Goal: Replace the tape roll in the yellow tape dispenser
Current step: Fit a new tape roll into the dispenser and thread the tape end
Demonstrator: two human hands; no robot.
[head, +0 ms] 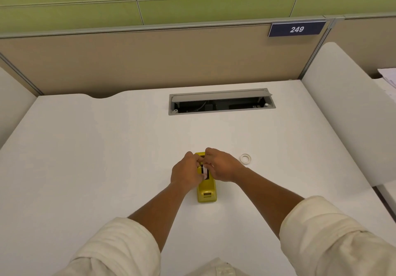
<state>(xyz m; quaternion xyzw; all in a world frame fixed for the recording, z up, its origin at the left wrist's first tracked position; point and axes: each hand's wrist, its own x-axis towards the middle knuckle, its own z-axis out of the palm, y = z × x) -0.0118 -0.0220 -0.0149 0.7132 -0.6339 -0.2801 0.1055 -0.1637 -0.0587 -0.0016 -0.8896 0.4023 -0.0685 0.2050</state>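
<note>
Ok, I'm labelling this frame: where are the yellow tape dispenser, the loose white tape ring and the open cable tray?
Yellow plastic tape dispenser (206,192): head view, near end of its body.
Loose white tape ring (245,159): head view, its rim.
Grey open cable tray (220,94): head view, raised lid.

Bare desk (107,158) all around; only a tape roll (245,159) lies right.

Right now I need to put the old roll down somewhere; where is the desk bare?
Left of the left hand the desk is bare to its edge. So is the strip between the yellow tape dispenser and the cable hatch. Right of the right hand lies a white tape ring.
</note>
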